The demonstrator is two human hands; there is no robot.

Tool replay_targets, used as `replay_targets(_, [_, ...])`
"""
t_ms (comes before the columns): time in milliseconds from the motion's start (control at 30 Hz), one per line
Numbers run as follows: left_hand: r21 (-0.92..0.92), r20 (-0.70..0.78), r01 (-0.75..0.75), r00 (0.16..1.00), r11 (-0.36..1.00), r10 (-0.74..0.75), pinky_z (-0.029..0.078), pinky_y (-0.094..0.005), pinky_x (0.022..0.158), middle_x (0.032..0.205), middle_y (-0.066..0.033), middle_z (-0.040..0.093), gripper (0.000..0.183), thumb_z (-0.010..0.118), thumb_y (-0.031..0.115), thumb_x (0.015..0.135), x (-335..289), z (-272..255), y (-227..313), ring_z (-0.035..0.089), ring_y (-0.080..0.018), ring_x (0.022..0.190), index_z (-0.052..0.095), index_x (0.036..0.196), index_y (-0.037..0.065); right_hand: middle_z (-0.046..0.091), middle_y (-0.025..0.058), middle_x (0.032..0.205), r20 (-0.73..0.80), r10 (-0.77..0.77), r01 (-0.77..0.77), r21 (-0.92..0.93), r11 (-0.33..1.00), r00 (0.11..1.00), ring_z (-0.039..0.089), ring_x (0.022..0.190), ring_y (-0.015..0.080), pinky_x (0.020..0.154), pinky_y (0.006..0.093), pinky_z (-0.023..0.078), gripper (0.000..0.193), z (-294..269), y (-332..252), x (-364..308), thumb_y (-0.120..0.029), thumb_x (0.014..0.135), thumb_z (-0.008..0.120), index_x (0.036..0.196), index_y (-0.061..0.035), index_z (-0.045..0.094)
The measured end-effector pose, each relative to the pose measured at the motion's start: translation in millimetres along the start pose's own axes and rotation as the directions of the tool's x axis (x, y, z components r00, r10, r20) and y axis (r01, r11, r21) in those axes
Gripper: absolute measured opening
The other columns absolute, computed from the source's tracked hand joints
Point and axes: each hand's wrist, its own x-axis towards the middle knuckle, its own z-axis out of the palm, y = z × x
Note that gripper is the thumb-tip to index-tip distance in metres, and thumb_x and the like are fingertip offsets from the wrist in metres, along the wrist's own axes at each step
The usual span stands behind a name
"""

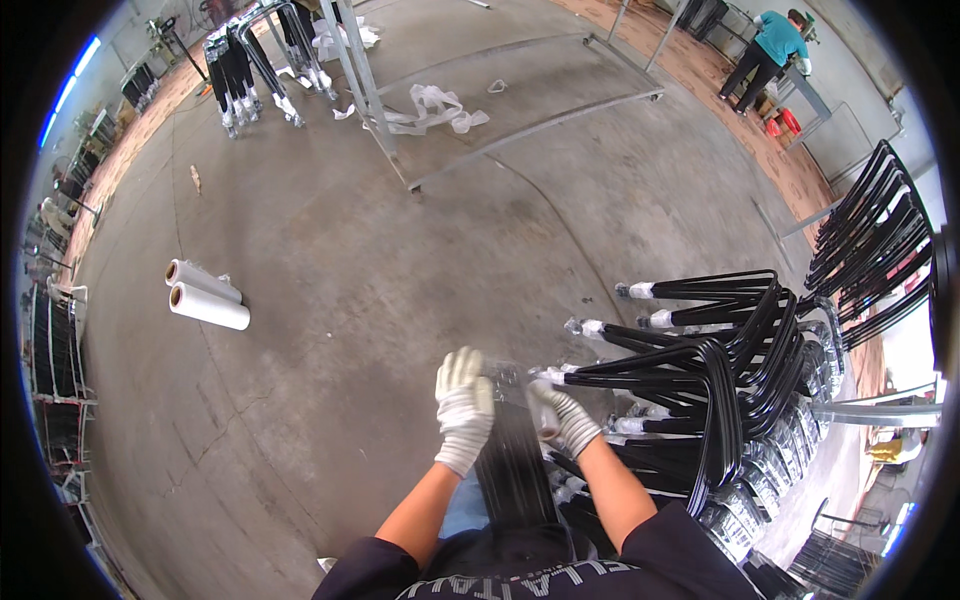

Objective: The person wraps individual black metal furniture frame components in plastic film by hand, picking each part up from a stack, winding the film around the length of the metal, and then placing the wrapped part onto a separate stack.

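Observation:
In front of my body stands a bundle of black metal tubes (513, 465), its far end covered by shiny clear film (506, 378). My left hand (463, 412), in a white striped glove, lies along the left side of this end with its fingers stretched out. My right hand (571, 416), gloved alike, is closed around a small roll of clear stretch film (547, 418) at the bundle's right side. The roll's cardboard core shows at its near end. The right fingertips are partly hidden behind the roll.
Bent black tube frames (700, 390) with film-wrapped ends crowd the floor on my right. Two white film rolls (210, 306) lie to the left. Ahead are a metal rack (530, 130), crumpled film (435, 110) and more black frames (235, 75). A person (775, 50) bends over far right.

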Motion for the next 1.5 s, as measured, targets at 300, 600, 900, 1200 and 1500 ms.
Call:
replay_targets(300, [-0.481,0.784,0.749,0.600,0.455,-0.160,0.035,-0.0307,0.097,0.127,-0.0064,0.049,0.039,0.030,0.024,0.095,-113.2,34.0,-186.0,0.046,-0.0217,0.113,0.044,0.126,0.005,0.060,0.0066,0.087,0.540,0.317,-0.567,0.393,0.723,0.779,0.058,0.072,0.0186,0.063,0.0301,0.049,0.022,63.9,60.1,12.3,-0.020,0.080,0.060,0.099,-0.0086,0.058])
replay_targets(600, [-0.209,0.617,0.942,0.336,0.263,-0.712,0.048,-0.0342,0.081,0.107,-0.0101,0.058,0.054,0.052,0.041,0.085,-68.5,-17.1,-108.8,0.056,-0.0186,0.093,0.046,0.122,0.002,0.055,0.0081,0.096,0.053,-0.002,-0.011,0.249,0.968,0.999,0.055,0.084,0.0194,0.071,0.0282,0.048,0.025,52.7,36.4,20.1,-0.016,0.081,0.059,0.105,-0.0072,0.055])
replay_targets(900, [-0.537,0.465,0.686,0.727,0.491,-0.506,0.048,-0.0252,0.062,0.085,-0.0047,0.058,0.029,0.058,0.023,0.082,-13.5,-104.8,-18.9,0.057,-0.0113,0.072,0.055,0.104,0.003,0.039,0.0131,0.134,0.732,-0.376,0.362,-0.633,-0.684,0.567,0.033,0.126,0.0293,0.100,0.0578,0.018,0.047,158.4,-4.7,-22.9,-0.034,0.082,0.047,0.127,-0.0197,0.043])
replay_targets(1200, [-0.276,0.562,0.510,0.773,0.815,-0.294,0.046,-0.0308,0.083,0.102,-0.0129,0.061,0.059,0.064,0.037,0.072,20.5,-87.7,29.2,0.058,-0.0190,0.096,0.049,0.118,0.001,0.055,0.0152,0.107,0.846,-0.432,0.598,-0.528,-0.602,0.312,0.042,0.115,0.0360,0.102,0.0520,0.025,0.043,102.4,15.3,-46.2,-0.020,0.069,0.059,0.108,-0.0043,0.053])
replay_targets(1500, [0.070,0.403,0.137,0.902,0.988,-0.153,0.047,-0.0383,0.069,0.085,-0.0210,0.060,0.047,0.060,0.039,0.075,-0.2,-13.0,44.7,0.059,-0.0353,0.080,0.052,0.097,-0.002,0.049,0.0112,0.117,0.407,-0.596,0.681,-0.095,0.726,0.693,0.052,0.100,0.0220,0.085,0.0342,0.045,0.042,89.5,-11.0,-69.3,-0.029,0.092,0.045,0.123,-0.0004,0.043])
